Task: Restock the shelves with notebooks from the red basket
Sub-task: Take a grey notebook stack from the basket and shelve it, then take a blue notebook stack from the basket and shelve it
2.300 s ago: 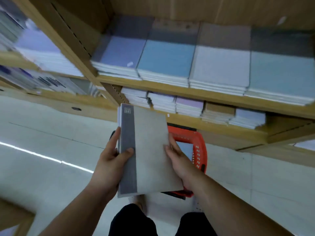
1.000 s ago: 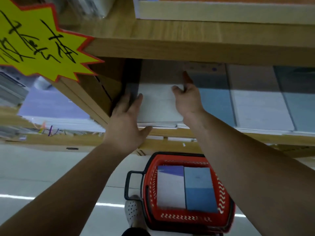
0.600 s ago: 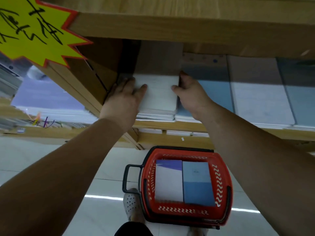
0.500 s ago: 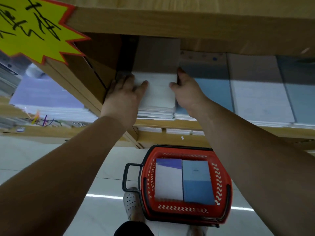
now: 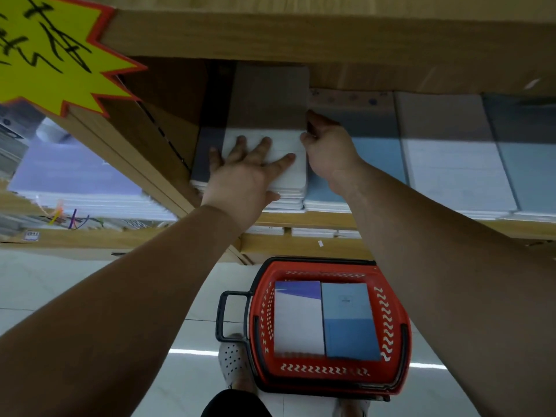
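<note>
Overhead, spread left hand (image 5: pixel 243 173) presses, right hand (image 5: pixel 328 149) pinches 1 notebook (image 5: pixel 270 97); basket (image 5: pixel 397 326) holds 2.

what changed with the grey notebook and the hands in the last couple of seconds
The grey notebook, earlier held by both hands over the red basket, went up and forward onto the leftmost stack on the shelf. The left hand let go and now presses flat on its cover; the right hand holds its right edge. Unchanged: the basket and its two notebooks.
</note>
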A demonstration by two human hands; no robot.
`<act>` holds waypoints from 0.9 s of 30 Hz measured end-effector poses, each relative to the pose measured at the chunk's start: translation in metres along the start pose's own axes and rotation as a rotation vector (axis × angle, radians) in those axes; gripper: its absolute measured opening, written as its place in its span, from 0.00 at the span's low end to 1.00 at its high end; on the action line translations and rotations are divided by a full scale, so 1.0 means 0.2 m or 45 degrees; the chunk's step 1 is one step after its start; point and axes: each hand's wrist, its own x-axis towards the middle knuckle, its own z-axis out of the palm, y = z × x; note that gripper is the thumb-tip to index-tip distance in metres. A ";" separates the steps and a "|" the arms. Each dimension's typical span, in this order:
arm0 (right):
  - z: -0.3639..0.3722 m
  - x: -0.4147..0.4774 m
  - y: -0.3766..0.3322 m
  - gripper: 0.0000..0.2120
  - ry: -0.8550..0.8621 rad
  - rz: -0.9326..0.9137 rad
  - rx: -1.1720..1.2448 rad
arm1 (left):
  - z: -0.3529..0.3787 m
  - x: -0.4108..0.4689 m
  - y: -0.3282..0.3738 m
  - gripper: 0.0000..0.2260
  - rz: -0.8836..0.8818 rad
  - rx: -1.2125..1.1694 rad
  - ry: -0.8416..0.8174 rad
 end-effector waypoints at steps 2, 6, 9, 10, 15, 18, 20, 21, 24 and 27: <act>0.01 -0.04 -0.01 0.21 0.002 0.038 0.111 | 0.00 0.00 0.01 0.33 -0.011 -0.004 -0.001; 0.05 -0.20 -0.01 0.19 0.028 0.099 0.223 | 0.00 0.01 0.00 0.33 -0.019 -0.038 0.005; 0.02 -0.31 -0.01 0.23 -0.017 0.142 0.347 | 0.00 -0.02 0.00 0.32 -0.019 -0.033 0.024; 0.00 -0.36 -0.01 0.24 0.032 0.163 0.381 | 0.01 -0.05 0.00 0.31 0.005 -0.021 0.074; -0.12 -0.70 0.22 0.18 0.473 0.099 0.465 | 0.15 -0.34 0.13 0.18 0.277 -0.246 0.620; -0.21 -0.91 0.49 0.17 0.526 0.170 0.341 | 0.35 -0.49 0.34 0.15 0.249 -0.372 0.527; -0.27 -1.01 0.71 0.20 0.442 0.285 0.258 | 0.53 -0.54 0.49 0.14 0.123 -0.385 0.268; -0.28 -1.06 0.83 0.22 0.364 0.363 0.213 | 0.62 -0.57 0.58 0.15 0.048 -0.366 0.115; -0.31 -1.16 1.23 0.26 0.062 0.539 -0.120 | 0.88 -0.61 0.83 0.25 -0.111 -0.289 -0.303; -0.27 -1.21 1.61 0.33 -0.221 0.538 -0.443 | 1.16 -0.60 1.02 0.30 -0.160 -0.258 -0.508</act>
